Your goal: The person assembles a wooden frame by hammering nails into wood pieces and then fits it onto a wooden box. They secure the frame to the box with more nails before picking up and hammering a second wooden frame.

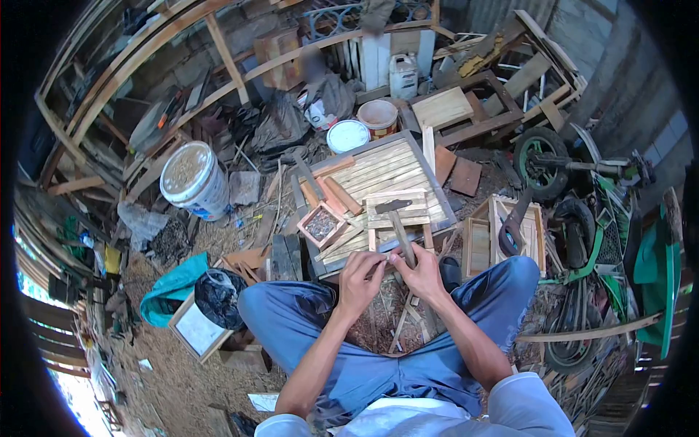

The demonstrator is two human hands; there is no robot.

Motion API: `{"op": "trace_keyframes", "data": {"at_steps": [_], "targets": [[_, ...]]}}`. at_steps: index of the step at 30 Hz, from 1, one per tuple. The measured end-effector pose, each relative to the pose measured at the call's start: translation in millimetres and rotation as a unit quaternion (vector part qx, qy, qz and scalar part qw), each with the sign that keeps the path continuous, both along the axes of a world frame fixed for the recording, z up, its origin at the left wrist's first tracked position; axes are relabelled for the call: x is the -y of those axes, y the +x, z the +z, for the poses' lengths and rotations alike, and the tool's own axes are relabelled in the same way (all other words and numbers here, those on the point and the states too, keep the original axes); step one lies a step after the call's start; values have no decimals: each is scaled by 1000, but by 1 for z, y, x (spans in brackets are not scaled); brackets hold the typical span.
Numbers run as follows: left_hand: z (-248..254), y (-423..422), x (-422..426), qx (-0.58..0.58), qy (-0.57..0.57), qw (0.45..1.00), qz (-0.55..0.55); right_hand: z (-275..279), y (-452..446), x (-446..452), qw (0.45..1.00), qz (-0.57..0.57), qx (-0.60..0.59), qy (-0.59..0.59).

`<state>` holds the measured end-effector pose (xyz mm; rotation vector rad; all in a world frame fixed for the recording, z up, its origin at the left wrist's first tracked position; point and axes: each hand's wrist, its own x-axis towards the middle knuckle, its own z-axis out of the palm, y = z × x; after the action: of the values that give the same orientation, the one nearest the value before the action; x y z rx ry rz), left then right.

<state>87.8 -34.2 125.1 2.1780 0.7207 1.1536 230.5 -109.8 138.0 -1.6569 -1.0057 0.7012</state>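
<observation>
My right hand (422, 275) is wrapped round the wooden handle of a hammer (402, 237), whose dark head points away from me. My left hand (361, 277) is closed in a pinch, its fingertips meeting those of my right hand; whatever is between them is too small to make out. Just beyond the hands, a small wooden frame with slats (408, 218) lies on a slatted wooden panel (378, 169). A square wooden box (322, 225) of small dark pieces, perhaps nails, stands left of the hammer.
A handsaw (514, 224) rests on a wooden crate (477, 244) at the right, near a green motorbike (582, 269). Buckets stand at the back and left, including a large white bucket (191, 182). Wood scraps and shavings cover the ground.
</observation>
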Motion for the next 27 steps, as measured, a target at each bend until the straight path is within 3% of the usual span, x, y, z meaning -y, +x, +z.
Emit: {"op": "trace_keyframes", "data": {"at_steps": [8, 11, 14, 17, 20, 24, 27], "targets": [[12, 23, 1, -38, 8, 999, -37, -4, 17, 11, 1000, 13, -14, -9], [15, 30, 3, -42, -59, 996, -45, -18, 20, 10, 999, -16, -16, 35], [18, 34, 5, -34, -186, 980, -54, -11, 26, 14, 994, -17, -108, -1], [-15, 41, 6, 132, -364, 915, -109, -9, 32, 14, 982, 0, -190, -8], [-24, 46, 13, 210, -509, 826, -118, -5, 33, 15, 965, 13, -262, -1], [-42, 62, 25, 352, -612, 700, -106, -12, 34, 16, 912, 19, -409, -34], [-47, 74, 31, 366, -624, 688, -55, -21, 35, 11, 912, -13, -409, -17]]}}
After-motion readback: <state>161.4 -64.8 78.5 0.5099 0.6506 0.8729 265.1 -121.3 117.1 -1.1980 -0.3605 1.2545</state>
